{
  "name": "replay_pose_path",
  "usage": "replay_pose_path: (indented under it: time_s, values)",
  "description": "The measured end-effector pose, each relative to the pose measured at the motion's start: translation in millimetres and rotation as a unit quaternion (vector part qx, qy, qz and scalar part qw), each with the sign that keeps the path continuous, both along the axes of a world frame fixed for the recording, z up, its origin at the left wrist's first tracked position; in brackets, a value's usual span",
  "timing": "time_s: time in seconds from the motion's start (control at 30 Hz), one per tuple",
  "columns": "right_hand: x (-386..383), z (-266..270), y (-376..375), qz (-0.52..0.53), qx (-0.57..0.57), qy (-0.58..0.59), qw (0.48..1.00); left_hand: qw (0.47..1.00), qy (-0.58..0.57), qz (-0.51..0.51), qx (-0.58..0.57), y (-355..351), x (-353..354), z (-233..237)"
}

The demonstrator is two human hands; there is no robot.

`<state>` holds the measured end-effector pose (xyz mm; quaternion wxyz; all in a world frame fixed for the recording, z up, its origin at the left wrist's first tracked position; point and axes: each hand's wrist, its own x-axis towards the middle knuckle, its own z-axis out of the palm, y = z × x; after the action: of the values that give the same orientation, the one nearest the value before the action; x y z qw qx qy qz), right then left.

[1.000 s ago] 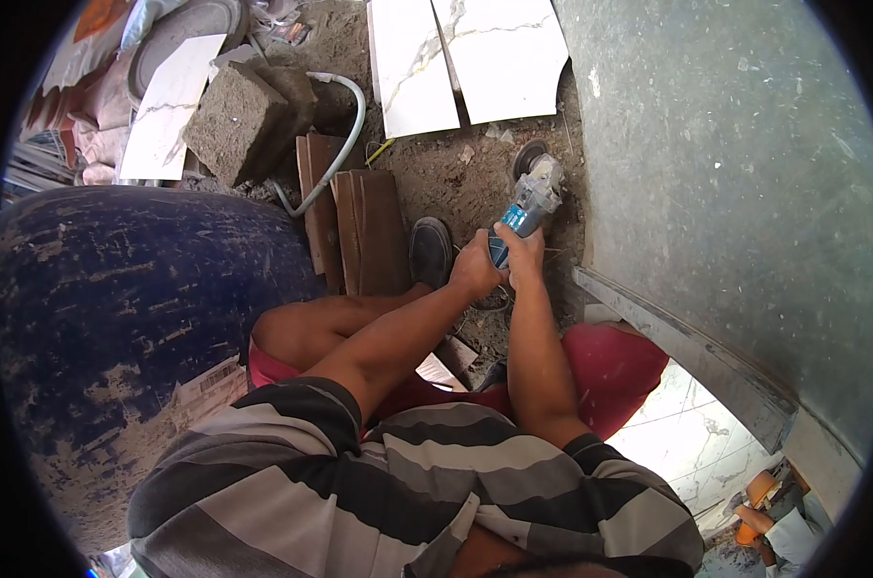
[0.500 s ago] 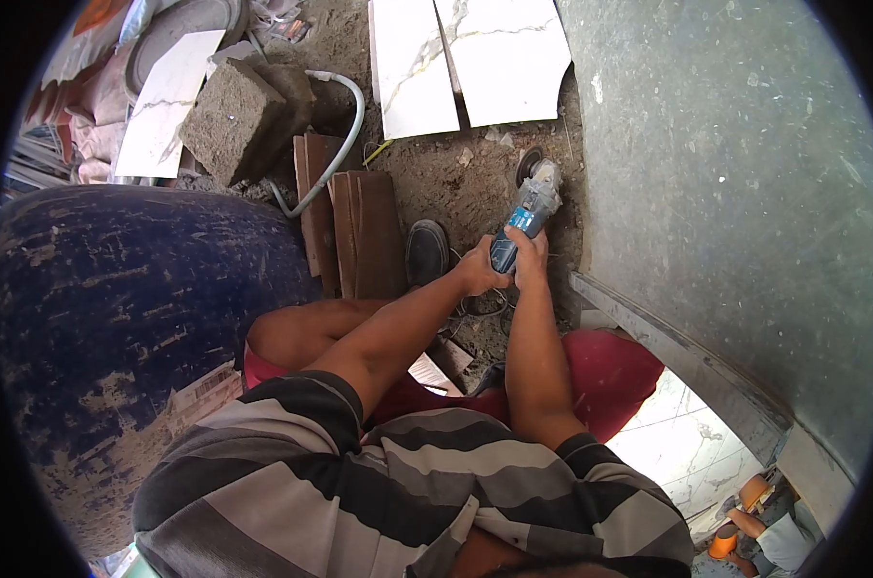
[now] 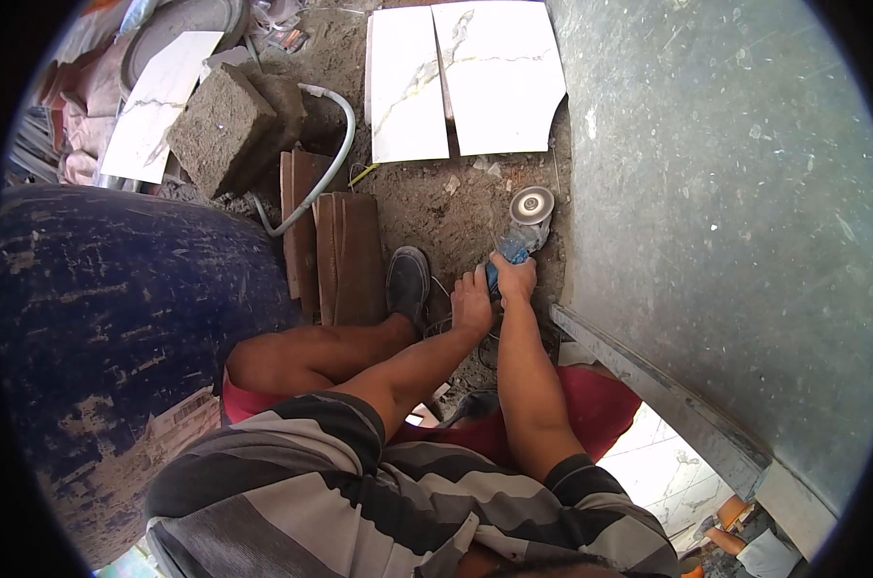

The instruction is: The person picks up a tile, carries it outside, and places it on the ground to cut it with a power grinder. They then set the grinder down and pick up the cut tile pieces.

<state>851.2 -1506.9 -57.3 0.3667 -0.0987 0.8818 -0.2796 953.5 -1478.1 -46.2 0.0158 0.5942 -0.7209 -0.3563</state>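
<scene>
An angle grinder (image 3: 515, 247) with a blue body and a dusty grey head is tipped so that its round cutting disc (image 3: 532, 205) faces up toward me. My right hand (image 3: 516, 278) wraps around the grinder's body. Beside the tool's rear end is my left hand (image 3: 471, 302), back upward and fingers stretched forward; whether its fingertips touch the casing is hard to make out. Beyond the disc, two white marbled tile pieces (image 3: 502, 77) lie on the dirt with a narrow gap between them.
A large blue barrel (image 3: 138, 270) stands at my left. Brown tile pieces (image 3: 350, 255), a grey hose (image 3: 345, 144) and a rough concrete block (image 3: 222, 125) are near my shoe (image 3: 408, 279). A grey panel (image 3: 716, 193) borders the right side.
The grinder has turned so its disc now faces up, and it sits lower in view. My left hand has loosened from its rear, fingers straightened. The view has shifted slightly.
</scene>
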Motion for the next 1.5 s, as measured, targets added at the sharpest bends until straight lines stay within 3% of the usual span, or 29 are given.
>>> replay_pose_path:
  time_s: [0.1,0.17,0.23,0.3,0.33,0.43,0.53,0.6,0.63,0.73,0.83,1.13,1.3,1.37,1.5]
  values:
    - [-9,-17,2,0.011,-0.039,0.013,0.999,0.999,-0.021,-0.002,0.030,-6,-3,8]
    - [-21,-31,9,0.022,-0.055,0.019,0.998,0.993,0.031,-0.092,0.071,-9,1,15]
    - [-32,-49,16,0.057,-0.079,0.025,0.995,0.991,0.059,-0.105,0.061,-17,11,-2]
    - [-33,-55,21,0.044,-0.106,0.030,0.993,0.986,0.166,-0.001,-0.017,-40,15,-31]
    - [-28,-47,21,0.052,-0.082,0.062,0.993,0.978,0.190,0.088,0.004,-58,11,-31]
    - [-12,-28,15,0.080,-0.014,0.110,0.991,0.912,0.279,0.289,0.082,-132,-3,-61]
    - [-5,-24,14,0.069,0.030,0.136,0.988,0.874,0.340,0.305,0.167,-191,-18,-36]
    - [-4,-25,15,0.108,0.032,0.163,0.980,0.777,0.413,0.389,0.272,-214,-33,-10]
    - [-3,-25,14,0.105,0.030,0.166,0.980,0.777,0.416,0.386,0.273,-224,-39,-13]
    - [-3,-26,14,0.128,0.043,0.160,0.978,0.646,0.513,0.454,0.336,-242,-54,-10]
    - [-5,-26,15,0.135,0.051,0.141,0.979,0.607,0.533,0.500,0.312,-246,-69,-11]
    - [-9,-22,22,0.161,0.028,0.098,0.982,0.590,0.608,0.457,0.270,-257,-65,8]
    - [-8,-32,24,0.159,0.028,0.121,0.979,0.593,0.654,0.379,0.277,-263,-53,70]
    - [-8,-37,26,0.164,0.018,0.137,0.977,0.547,0.715,0.332,0.281,-278,-45,82]
    - [-6,-20,21,0.169,0.023,0.096,0.981,0.587,0.712,0.325,0.204,-313,-27,150]
